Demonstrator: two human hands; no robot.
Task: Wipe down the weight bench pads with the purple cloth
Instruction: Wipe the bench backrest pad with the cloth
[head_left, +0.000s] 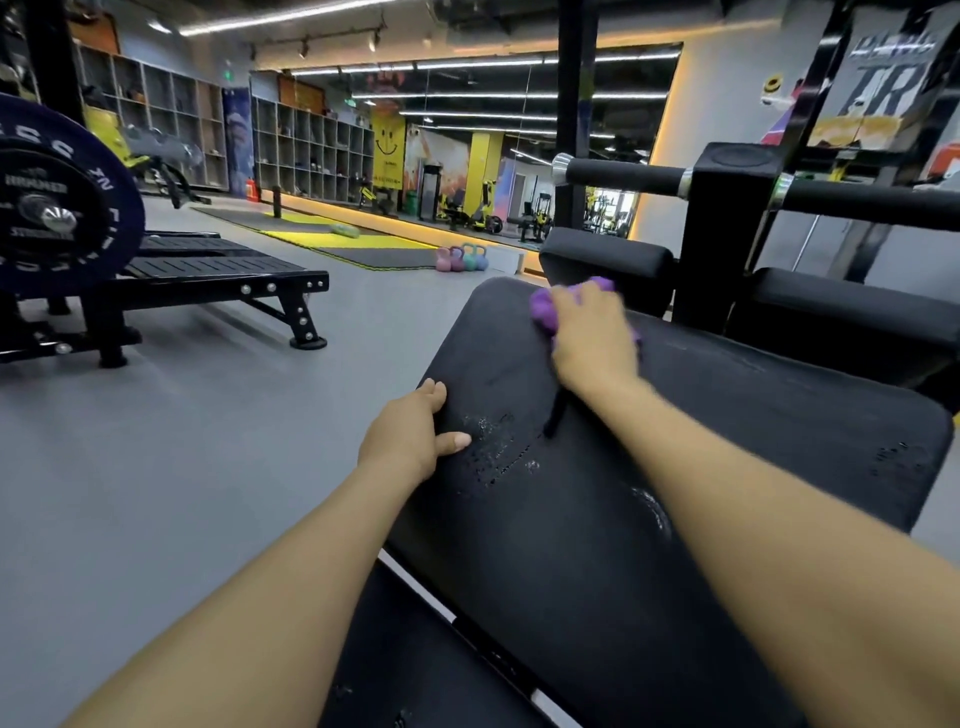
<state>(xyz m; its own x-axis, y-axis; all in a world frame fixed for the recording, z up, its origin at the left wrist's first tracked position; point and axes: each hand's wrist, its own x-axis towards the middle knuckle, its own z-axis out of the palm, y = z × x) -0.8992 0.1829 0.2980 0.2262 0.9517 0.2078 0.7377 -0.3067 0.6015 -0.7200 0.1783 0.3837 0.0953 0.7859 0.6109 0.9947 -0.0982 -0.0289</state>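
A large black bench pad (727, 441) slopes across the middle of the view, with wet streaks and droplets on its surface. My right hand (589, 338) grips a crumpled purple cloth (545, 306) and presses it on the pad's far end; the hand looks blurred. My left hand (415, 431) holds the pad's left edge, thumb lying on top and fingers over the side. Two smaller black pads (608, 260) (852, 306) sit beyond, either side of a black upright post (722, 234).
A black bar with padded handles (628, 176) crosses behind the post. At left stands a loaded barbell plate (62, 208) over a black slatted platform (218, 270). Grey floor lies between, with small kettlebells (462, 258) and mats farther back by a wall mirror.
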